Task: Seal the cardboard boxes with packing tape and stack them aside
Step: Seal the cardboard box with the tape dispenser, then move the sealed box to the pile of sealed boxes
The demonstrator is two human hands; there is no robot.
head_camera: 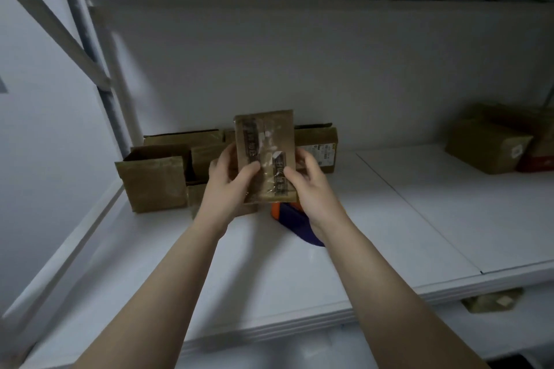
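Note:
A small flat cardboard box (265,141) with clear tape and printed strips across its face is held up above the white shelf (419,219). My left hand (229,177) grips its left edge, thumb on the front. My right hand (305,177) grips its right edge, thumb pressing on the tape. An orange and blue tape dispenser (292,219) lies on the shelf under my right wrist, partly hidden. Open cardboard boxes (156,180) stand behind and left of the held box.
Another brown box (320,144) stands against the back wall behind my hands. More closed boxes (488,144) are stacked at the far right of the shelf. A metal rack post (114,93) rises at the left. A small box (491,299) lies on the lower level.

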